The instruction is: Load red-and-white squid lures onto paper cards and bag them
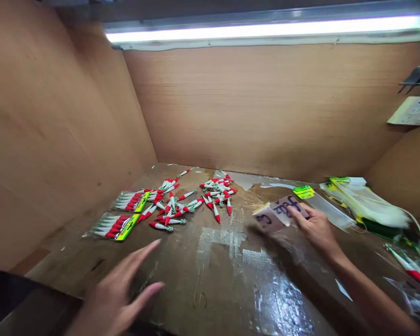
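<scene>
My right hand reaches forward over the worn wooden bench and grips a small whitish block with dark writing on it, lifted a little off the surface. My left hand hovers low at the near left, fingers stretched out and apart, holding nothing. A loose pile of red, white and green fishing floats lies further back, left of centre. Beside it lie two filled clear packets with yellow-green header cards.
Plywood walls close the bench in on the left, back and right. A heap of empty clear bags with yellow-green headers lies at the right, with loose floats near the right edge. A wall socket and a strip light sit above.
</scene>
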Motion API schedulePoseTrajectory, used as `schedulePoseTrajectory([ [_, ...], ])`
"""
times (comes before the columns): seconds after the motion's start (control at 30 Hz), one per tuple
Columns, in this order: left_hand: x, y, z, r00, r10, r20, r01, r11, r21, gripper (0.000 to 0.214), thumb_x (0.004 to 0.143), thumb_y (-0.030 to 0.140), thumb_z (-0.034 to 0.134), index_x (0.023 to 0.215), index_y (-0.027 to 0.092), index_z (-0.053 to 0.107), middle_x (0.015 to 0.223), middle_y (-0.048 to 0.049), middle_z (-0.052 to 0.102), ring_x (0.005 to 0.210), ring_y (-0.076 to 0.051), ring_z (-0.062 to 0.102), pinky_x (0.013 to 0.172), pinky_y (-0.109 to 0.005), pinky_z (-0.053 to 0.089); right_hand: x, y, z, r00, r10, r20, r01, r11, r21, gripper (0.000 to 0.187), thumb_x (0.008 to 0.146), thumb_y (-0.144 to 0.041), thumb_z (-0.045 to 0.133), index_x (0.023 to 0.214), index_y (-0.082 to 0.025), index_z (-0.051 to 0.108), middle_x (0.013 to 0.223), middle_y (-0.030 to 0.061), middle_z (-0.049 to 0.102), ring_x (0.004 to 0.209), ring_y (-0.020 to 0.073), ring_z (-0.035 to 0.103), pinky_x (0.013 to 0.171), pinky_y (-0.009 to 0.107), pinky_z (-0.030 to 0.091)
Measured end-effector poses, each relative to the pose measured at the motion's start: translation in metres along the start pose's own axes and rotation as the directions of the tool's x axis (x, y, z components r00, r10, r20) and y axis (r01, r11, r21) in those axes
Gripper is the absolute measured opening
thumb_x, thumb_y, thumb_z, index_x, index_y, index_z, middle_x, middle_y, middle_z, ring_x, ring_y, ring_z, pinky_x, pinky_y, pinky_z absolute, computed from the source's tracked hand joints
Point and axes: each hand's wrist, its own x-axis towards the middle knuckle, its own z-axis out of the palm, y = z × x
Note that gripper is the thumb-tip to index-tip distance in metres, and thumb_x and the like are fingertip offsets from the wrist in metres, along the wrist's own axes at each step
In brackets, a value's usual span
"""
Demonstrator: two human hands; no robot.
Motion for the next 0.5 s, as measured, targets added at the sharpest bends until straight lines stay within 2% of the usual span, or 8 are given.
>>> schedulePoseTrajectory([
  [0.07,0.040,0.045,0.032,0.990,0.121,0.066,-0.117,0.991,-0.065,0.080,0.091,0.056,0.060,0.155,0.036,0.016,0.151,-0.0010,0.035,0.134,-0.022,0.041,0.110,-0.037,0.040,-0.008,-0.019,0.025,0.961,0.210,0.180,-0.257,0.919,0.300,0.047,0.085,-0.060,0.061,0.091,-0.014,0.061,0.072,0.0054,0.058,0.054,0.0140,0.046,0.050,0.027,0.037],
  [0.13,0.074,0.087,0.065,0.965,0.220,0.143,-0.208,0.974,-0.095,0.100,0.084,0.063,0.067,0.157,0.031,0.007,0.156,-0.0042,0.023,0.141,-0.025,0.030,0.115,-0.040,0.034,-0.014,-0.024,0.048,0.879,0.248,0.408,-0.395,0.858,0.328,0.052,0.083,-0.062,0.061,0.100,-0.014,0.061,0.077,0.0062,0.061,0.055,0.0146,0.050,0.050,0.027,0.040],
  [0.17,0.088,0.103,0.081,0.953,0.238,0.187,-0.225,0.970,-0.089,0.111,0.078,0.067,0.071,0.158,0.027,0.005,0.156,-0.0082,0.021,0.141,-0.029,0.029,0.115,-0.046,0.033,-0.014,-0.023,0.057,0.864,0.233,0.447,-0.375,0.890,0.261,0.053,0.084,-0.062,0.060,0.107,-0.014,0.061,0.085,0.0077,0.064,0.060,0.0163,0.054,0.054,0.029,0.043],
  [0.23,0.108,0.121,0.106,0.935,0.230,0.271,-0.226,0.973,-0.046,0.122,0.067,0.070,0.077,0.157,0.022,0.012,0.152,-0.0154,0.028,0.135,-0.037,0.033,0.107,-0.056,0.038,-0.005,-0.019,0.069,0.920,0.170,0.353,-0.198,0.979,0.044,0.053,0.087,-0.059,0.057,0.117,-0.015,0.062,0.100,0.0101,0.066,0.072,0.0202,0.061,0.064,0.033,0.047],
  [0.3,0.119,0.123,0.122,0.935,0.223,0.276,-0.231,0.973,-0.002,0.111,0.070,0.059,0.081,0.156,0.024,0.021,0.145,-0.0146,0.038,0.128,-0.036,0.039,0.098,-0.056,0.044,0.018,-0.018,0.078,0.980,0.023,0.195,0.012,0.984,-0.178,0.046,0.090,-0.053,0.053,0.114,-0.016,0.066,0.105,0.0099,0.067,0.081,0.0216,0.062,0.074,0.034,0.046],
  [0.33,0.121,0.120,0.128,0.941,0.222,0.254,-0.231,0.973,0.004,0.104,0.073,0.055,0.079,0.155,0.024,0.023,0.143,-0.0141,0.039,0.126,-0.035,0.040,0.098,-0.054,0.045,0.032,-0.021,0.084,0.983,-0.031,0.181,0.075,0.968,-0.239,0.042,0.092,-0.050,0.051,0.108,-0.016,0.068,0.104,0.0092,0.068,0.084,0.0216,0.062,0.076,0.033,0.045],
  [0.4,0.122,0.110,0.135,0.952,0.225,0.209,-0.230,0.973,0.000,0.097,0.077,0.053,0.077,0.154,0.024,0.026,0.144,-0.0139,0.037,0.129,-0.035,0.036,0.101,-0.053,0.042,0.065,-0.031,0.102,0.966,-0.081,0.247,0.150,0.949,-0.276,0.039,0.095,-0.048,0.047,0.104,-0.018,0.070,0.103,0.0077,0.069,0.089,0.0208,0.063,0.079,0.031,0.043],
  [0.5,0.122,0.095,0.138,0.950,0.236,0.205,-0.237,0.971,-0.024,0.089,0.079,0.051,0.076,0.151,0.023,0.032,0.143,-0.0127,0.038,0.130,-0.033,0.034,0.105,-0.051,0.040,0.111,-0.049,0.140,0.950,-0.055,0.309,0.153,0.941,-0.301,0.040,0.092,-0.052,0.049,0.098,-0.020,0.073,0.093,0.0066,0.070,0.085,0.0214,0.063,0.073,0.029,0.040],
])
